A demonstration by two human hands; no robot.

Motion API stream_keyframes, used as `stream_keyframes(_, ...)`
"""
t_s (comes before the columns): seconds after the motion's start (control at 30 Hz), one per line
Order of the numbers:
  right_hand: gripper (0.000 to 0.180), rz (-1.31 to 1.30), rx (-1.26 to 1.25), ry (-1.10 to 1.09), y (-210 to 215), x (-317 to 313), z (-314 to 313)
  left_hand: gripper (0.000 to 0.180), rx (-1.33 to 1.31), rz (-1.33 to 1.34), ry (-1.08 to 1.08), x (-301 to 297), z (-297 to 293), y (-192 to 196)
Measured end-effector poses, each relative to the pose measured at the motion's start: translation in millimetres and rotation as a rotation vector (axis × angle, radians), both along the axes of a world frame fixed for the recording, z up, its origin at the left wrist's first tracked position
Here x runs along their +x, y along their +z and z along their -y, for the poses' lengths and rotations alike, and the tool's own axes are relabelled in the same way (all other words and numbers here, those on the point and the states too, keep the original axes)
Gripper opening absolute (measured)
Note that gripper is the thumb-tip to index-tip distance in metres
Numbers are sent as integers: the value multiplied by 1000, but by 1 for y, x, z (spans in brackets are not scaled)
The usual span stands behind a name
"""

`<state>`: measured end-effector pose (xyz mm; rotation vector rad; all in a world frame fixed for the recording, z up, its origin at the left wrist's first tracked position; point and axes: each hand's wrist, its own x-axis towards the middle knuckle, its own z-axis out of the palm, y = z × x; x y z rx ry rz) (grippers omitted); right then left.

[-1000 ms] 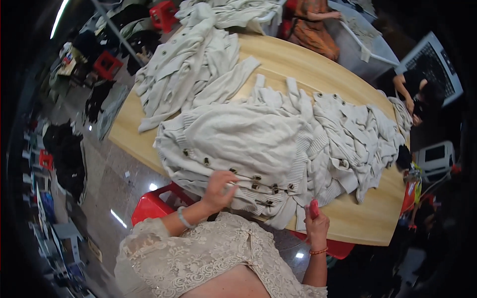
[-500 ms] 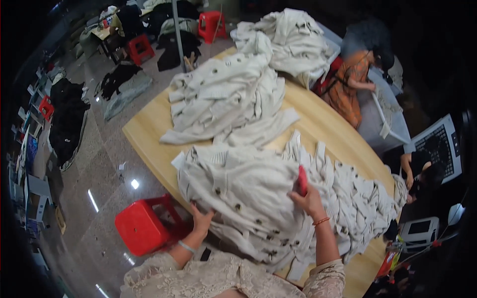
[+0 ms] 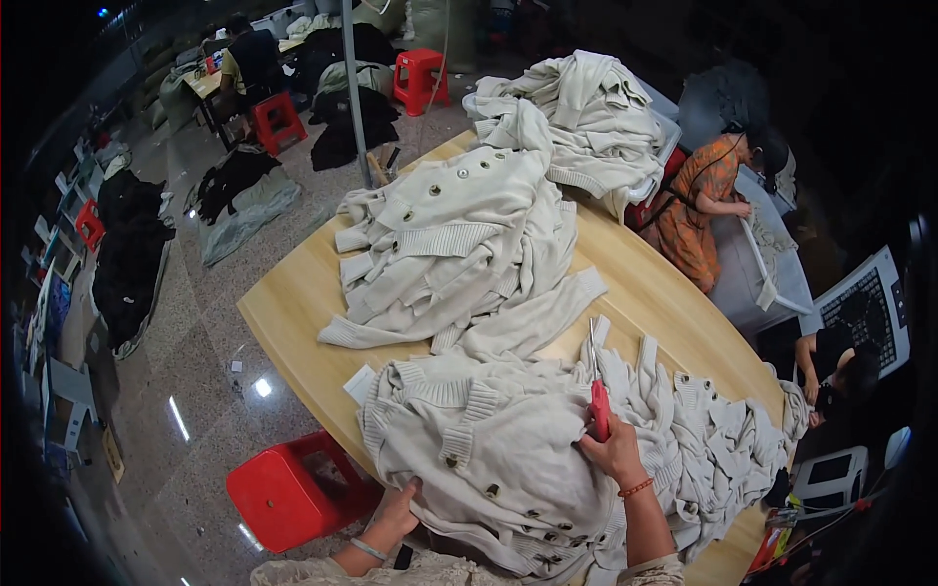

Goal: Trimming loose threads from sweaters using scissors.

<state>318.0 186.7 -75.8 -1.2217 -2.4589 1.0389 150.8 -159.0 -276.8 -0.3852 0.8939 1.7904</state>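
Note:
A cream knitted cardigan (image 3: 532, 425) with dark buttons lies spread on the table in front of me. My left hand (image 3: 399, 510) is closed on its near left edge, the fingers partly hidden by the knit. In my right hand (image 3: 618, 453) is a pair of scissors with red handles (image 3: 599, 398), its thin metal blades pointing away from me. That hand rests over the cardigan's right part, thumb against the fabric. Further cream cardigans lie heaped along the right (image 3: 718, 420), and a taller pile of them (image 3: 459, 234) stands beyond.
Under everything is a pale wooden table (image 3: 293, 293). A red plastic stool (image 3: 283, 493) stands by its left edge. Another cream heap (image 3: 586, 117) fills a bin at the far end. A person in orange (image 3: 696, 210) bends over a bin at right. Dark garments (image 3: 132, 254) lie on the floor.
The view has tilted up, so the table sits lower in the picture. My left fingers, spread before, now close on the cardigan's edge. The scissor blades have come into clear sight.

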Motion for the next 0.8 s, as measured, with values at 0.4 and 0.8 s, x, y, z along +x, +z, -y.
stream_keyframes(0.4, 52, 48, -326, 224, -16, -26, 18, 64, 53, 58, -104, -23, -10, -57)
stream_keyframes(0.8, 67, -436, -565, 382, -2, -35, 122, 63, 10, -50, -455, -58, 188, -45)
